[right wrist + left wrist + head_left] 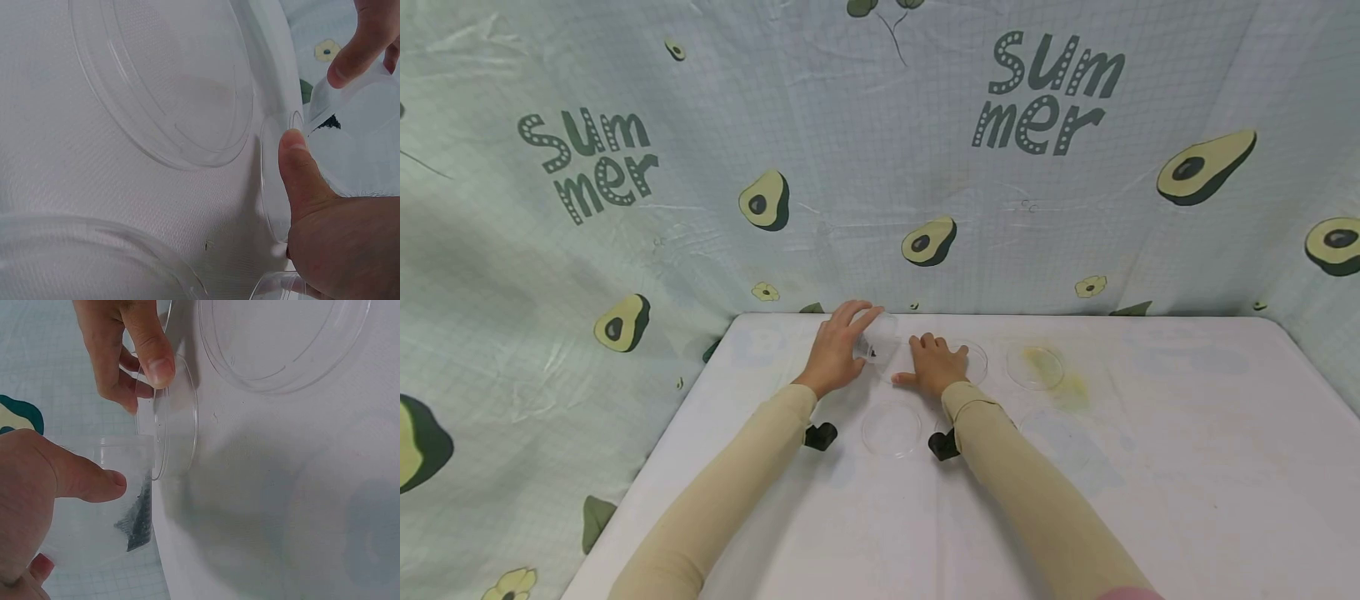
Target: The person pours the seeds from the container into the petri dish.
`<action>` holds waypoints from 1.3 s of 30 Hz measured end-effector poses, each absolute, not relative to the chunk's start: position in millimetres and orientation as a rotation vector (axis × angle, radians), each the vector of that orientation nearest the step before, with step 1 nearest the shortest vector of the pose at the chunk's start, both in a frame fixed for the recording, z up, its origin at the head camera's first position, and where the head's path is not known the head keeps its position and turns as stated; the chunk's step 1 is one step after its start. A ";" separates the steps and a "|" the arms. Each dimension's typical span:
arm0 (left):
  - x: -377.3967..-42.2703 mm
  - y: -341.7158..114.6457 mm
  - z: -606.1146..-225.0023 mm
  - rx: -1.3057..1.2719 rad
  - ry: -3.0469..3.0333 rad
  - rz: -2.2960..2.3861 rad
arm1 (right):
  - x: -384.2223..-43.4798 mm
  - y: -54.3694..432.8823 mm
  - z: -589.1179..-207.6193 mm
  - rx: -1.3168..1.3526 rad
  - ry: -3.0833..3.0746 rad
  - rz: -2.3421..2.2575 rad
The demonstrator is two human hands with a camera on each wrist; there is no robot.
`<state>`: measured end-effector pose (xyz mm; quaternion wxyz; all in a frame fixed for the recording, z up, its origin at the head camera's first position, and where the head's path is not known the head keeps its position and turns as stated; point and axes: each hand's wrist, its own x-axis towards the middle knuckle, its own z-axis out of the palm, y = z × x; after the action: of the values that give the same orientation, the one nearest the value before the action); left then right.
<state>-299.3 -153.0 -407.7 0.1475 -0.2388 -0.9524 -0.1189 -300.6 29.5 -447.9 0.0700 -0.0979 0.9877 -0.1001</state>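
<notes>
In the head view my left hand (pixel 835 350) grips a clear plastic cup (pixel 882 329) near the table's far edge. The cup lies tilted, its rim toward a clear petri dish (pixel 181 425) on the table. Small dark grains (pixel 137 519) have gathered low inside the cup, close to the rim. My right hand (pixel 935 365) holds that dish at its edge, the thumb (pixel 300 169) on the near side and fingers behind. Cup rim and dish edge overlap in the left wrist view.
Several other clear round dishes are on the white table (pixel 1187 467): one dish (pixel 891 430) nearer me, another dish (pixel 1036 367) to the right beside a yellow stain (pixel 1075 392). An avocado-print cloth (pixel 850 125) hangs behind the table. Black wrist mounts (pixel 821 437) sit under both sleeves.
</notes>
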 end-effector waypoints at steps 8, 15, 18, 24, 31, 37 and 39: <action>-299.1 -149.6 -406.3 -0.682 -2.764 -0.314 | -298.7 29.5 -445.5 -0.302 2.982 -0.308; -301.2 -147.5 -406.4 -0.696 -2.763 -0.278 | -296.4 29.8 -443.0 -0.308 2.986 -0.308; -300.9 -146.8 -405.8 -0.705 -2.761 -0.286 | -295.3 29.9 -442.0 -0.309 2.988 -0.309; -301.0 -146.6 -405.6 -0.720 -2.749 -0.274 | -294.2 29.3 -439.8 -0.305 2.980 -0.313; -303.0 -145.3 -406.7 -0.732 -2.752 -0.247 | -294.2 29.0 -438.9 -0.306 2.969 -0.322; -305.3 -143.9 -406.6 -0.749 -2.749 -0.228 | -296.0 29.6 -441.4 -0.304 2.979 -0.311; -305.6 -143.5 -406.2 -0.752 -2.749 -0.223 | -296.8 29.5 -441.9 -0.302 2.981 -0.308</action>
<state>-305.6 -143.5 -406.2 0.1407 -0.2604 -0.9521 -0.0772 -296.8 29.5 -441.9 0.0649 -0.1002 0.9876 -0.1021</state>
